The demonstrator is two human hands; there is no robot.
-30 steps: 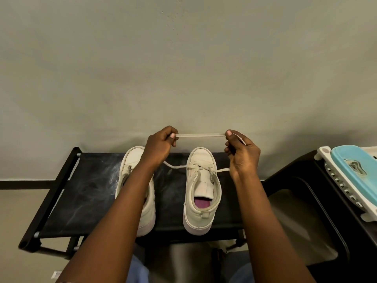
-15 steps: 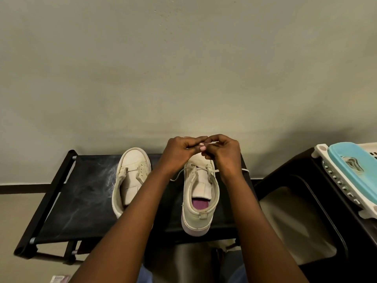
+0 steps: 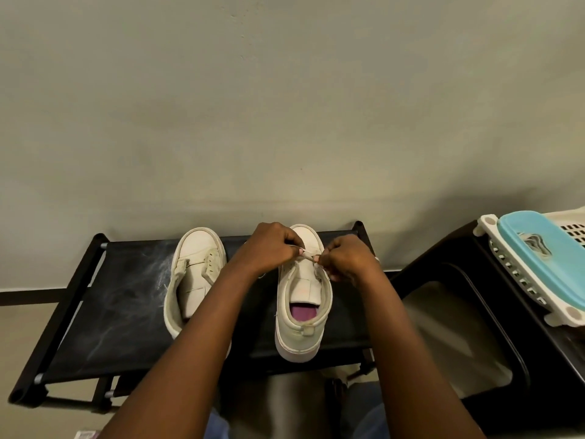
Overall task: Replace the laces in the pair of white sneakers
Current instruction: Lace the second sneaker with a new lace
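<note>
While L hand [image 3: 269, 248] and R hand [image 3: 345, 261] pinch lace [image 3: 305, 254] at toe-end eyelets of sneaker [image 3: 299, 331], mate [image 3: 196, 248] at 9 o'clock looks unlaced; est. most lacing left.

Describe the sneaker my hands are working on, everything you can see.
The sneaker is off-white, leather-looking and high-cut, with a thick white sole and a heel tab. It stands upright on the black rack, toe toward the wall. Its tongue lies flat and a purple insole shows inside. The left hand and the right hand both pinch a pale lace over its front eyelets; the rest looks unlaced.
</note>
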